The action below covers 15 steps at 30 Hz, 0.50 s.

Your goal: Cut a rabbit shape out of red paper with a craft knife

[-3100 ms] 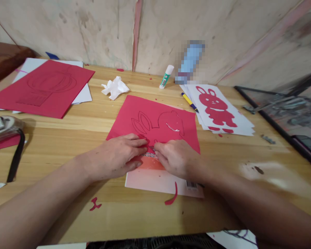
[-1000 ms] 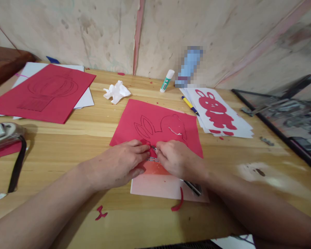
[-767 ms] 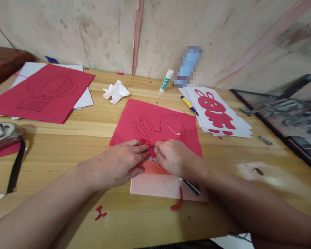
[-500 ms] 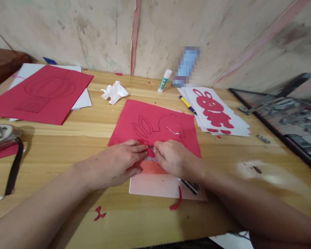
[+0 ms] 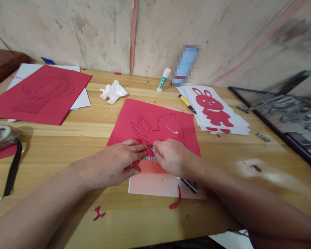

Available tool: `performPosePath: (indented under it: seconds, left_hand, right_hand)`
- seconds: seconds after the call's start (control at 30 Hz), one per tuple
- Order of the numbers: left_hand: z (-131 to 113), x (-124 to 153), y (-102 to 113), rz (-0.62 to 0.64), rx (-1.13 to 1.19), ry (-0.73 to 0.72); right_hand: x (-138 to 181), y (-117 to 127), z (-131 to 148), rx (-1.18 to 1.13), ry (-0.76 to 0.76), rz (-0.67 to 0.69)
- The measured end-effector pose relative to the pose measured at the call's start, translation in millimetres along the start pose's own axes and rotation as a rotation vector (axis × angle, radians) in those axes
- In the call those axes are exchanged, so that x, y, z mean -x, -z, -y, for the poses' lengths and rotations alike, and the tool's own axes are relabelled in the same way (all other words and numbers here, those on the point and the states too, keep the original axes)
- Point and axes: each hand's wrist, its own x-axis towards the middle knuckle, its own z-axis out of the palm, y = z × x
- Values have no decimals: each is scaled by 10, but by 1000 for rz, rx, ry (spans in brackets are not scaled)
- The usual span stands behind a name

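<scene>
A red sheet of paper (image 5: 121, 121) with a rabbit outline drawn on it lies in front of me, and a thin curved slit shows pale within the drawn head. My left hand (image 5: 125, 155) rests flat on the sheet's near left part, fingers stretched toward the drawn line. Pinched in my right hand (image 5: 172, 155) is a craft knife (image 5: 150, 147); only its metal tip shows, touching the paper close to my left fingertips. Under the red sheet lies an orange-and-white printed sheet (image 5: 150, 185). A dark slim tool (image 5: 188, 185) sits on it beneath my right wrist.
Red paper scraps (image 5: 99, 213) lie near the front. At left are a red sheet with a lantern drawing (image 5: 49, 93) and a tape measure (image 5: 2, 138). Behind stand a crumpled tissue (image 5: 114, 92) and glue stick (image 5: 163, 79). A pen (image 5: 187, 103) and red rabbit cutout (image 5: 211, 107) are right.
The view has shifted very slightly. Both hands keep nearly the same place on the red paper, with the craft knife still in my right hand.
</scene>
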Motion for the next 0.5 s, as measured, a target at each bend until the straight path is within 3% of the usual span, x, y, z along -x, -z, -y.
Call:
performPosePath:
  seconds: [0.5]
  left_hand:
    - [-15, -5, -2, -8, -39, -2]
  right_hand:
    - [-21, 6, -10, 15, 35, -14]
